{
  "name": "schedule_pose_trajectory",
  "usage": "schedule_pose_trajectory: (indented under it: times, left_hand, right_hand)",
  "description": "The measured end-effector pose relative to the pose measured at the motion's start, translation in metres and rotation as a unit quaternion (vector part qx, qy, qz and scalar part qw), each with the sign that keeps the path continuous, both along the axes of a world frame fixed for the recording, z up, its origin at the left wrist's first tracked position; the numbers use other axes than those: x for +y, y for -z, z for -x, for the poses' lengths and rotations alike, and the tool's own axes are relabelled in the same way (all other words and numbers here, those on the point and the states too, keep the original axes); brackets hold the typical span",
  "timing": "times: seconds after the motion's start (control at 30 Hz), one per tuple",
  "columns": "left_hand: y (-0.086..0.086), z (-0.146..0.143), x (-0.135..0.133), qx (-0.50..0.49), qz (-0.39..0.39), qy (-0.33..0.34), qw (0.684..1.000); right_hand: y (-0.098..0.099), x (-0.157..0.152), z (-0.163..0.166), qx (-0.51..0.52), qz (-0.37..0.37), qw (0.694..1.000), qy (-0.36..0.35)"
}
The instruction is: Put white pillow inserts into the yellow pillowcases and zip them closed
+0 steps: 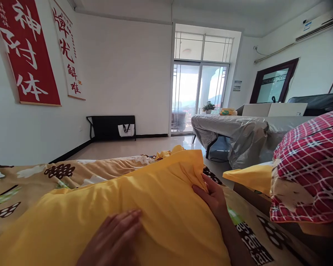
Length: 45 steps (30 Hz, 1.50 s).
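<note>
A plump yellow pillow [155,195] lies across the bed in front of me, its far right corner pointing up. My left hand [113,236] rests on the near face of the pillow with its fingers stretched out flat, slightly blurred. At the right edge, just below the raised corner, my right hand [212,197] pinches the pillow's fabric between thumb and fingers. Beneath the pillow spreads a tan patterned bedsheet [86,170] with brown and white prints. Some bunched yellow cloth [166,152] shows behind the pillow's top edge.
To the right, a red plaid pillow [313,162] and another yellow pillow [252,177] are stacked on a brown box [252,199]. Farther back stands a table [227,123] under a plastic cover, with a potted plant [208,107]. A black folded frame [108,127] leans on the wall.
</note>
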<state>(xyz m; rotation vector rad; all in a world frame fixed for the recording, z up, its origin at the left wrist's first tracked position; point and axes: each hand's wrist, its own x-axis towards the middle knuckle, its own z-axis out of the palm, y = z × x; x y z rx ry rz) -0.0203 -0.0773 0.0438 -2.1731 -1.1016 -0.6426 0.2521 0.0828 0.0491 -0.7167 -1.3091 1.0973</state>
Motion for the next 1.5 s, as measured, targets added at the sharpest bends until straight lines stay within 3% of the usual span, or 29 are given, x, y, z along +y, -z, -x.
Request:
schedule_pose_trajectory:
  times: [0.1,0.27,0.4,0.53,0.67,0.73,0.8,0.87,0.93,1.1,1.23,1.5]
  left_hand:
    - [0.002,-0.014,-0.003,0.068,-0.009,0.067,0.995]
    - [0.01,-0.014,0.01,0.028,0.036,-0.016,0.999]
    - [0.014,-0.007,0.016,-0.006,0.054,-0.021,0.998]
    - [0.02,-0.004,0.019,-0.02,0.046,-0.013,0.999]
    - [0.031,-0.003,0.023,-0.105,0.035,-0.03,0.993]
    - [0.034,-0.004,0.024,-0.135,0.034,-0.041,0.989]
    - [0.035,-0.005,0.023,-0.149,0.029,-0.041,0.988]
    - [0.034,-0.007,0.022,-0.153,0.026,-0.033,0.987]
    - [0.033,-0.008,0.022,-0.154,0.029,-0.024,0.987]
    - [0.04,-0.009,0.032,-0.143,0.071,-0.04,0.986]
    - [0.039,-0.01,0.036,-0.146,0.176,-0.081,0.97]
    - [0.028,-0.005,0.032,-0.226,0.294,-0.146,0.917]
  right_hand:
    - [0.003,0.008,0.002,0.004,-0.003,1.0,0.008]
    - [0.01,0.029,0.007,-0.119,-0.036,0.991,0.049]
    - [0.018,0.044,0.004,-0.244,-0.057,0.965,0.08]
    - [0.021,0.048,-0.003,-0.382,-0.095,0.914,0.098]
    - [0.009,0.017,-0.002,-0.526,-0.116,0.833,0.128]
    - [0.0,-0.012,0.005,-0.545,-0.169,0.813,0.115]
    - [-0.006,-0.042,0.016,-0.542,-0.218,0.811,0.038]
    - [-0.006,-0.064,0.03,-0.556,-0.238,0.796,-0.03]
    - [0.0,-0.073,0.044,-0.583,-0.237,0.775,-0.052]
    - [0.018,-0.055,0.07,-0.627,-0.184,0.757,0.004]
    - [0.031,-0.038,0.083,-0.66,-0.162,0.73,0.067]
    - [0.049,-0.031,0.087,-0.651,-0.13,0.743,0.086]
